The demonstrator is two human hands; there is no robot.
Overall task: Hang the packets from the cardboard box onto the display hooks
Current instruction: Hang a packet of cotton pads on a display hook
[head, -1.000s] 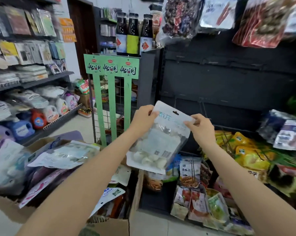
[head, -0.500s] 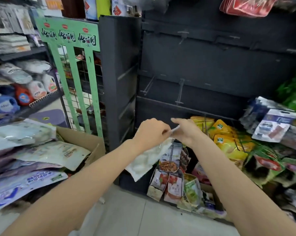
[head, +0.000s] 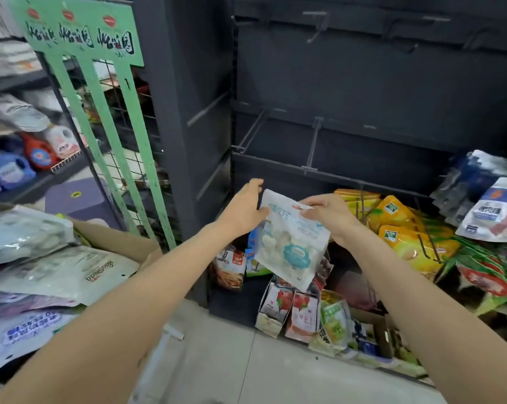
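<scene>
Pale tiled floor point(head: 246, 371) runs across six o'clock. Dark grey shelving panel point(head: 363, 83) fills twelve to two o'clock. A green slatted rack point(head: 100, 112) stands at ten o'clock, and a shelf of detergent jugs point(head: 22, 161) sits out at nine.

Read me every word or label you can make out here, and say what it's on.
"HaoShida": silver packet in the cardboard box.
Green sign: brush characters, too stylised to read.
White packet, held by left hand and right hand: print blurred.
Shelf packets: too small.
</scene>
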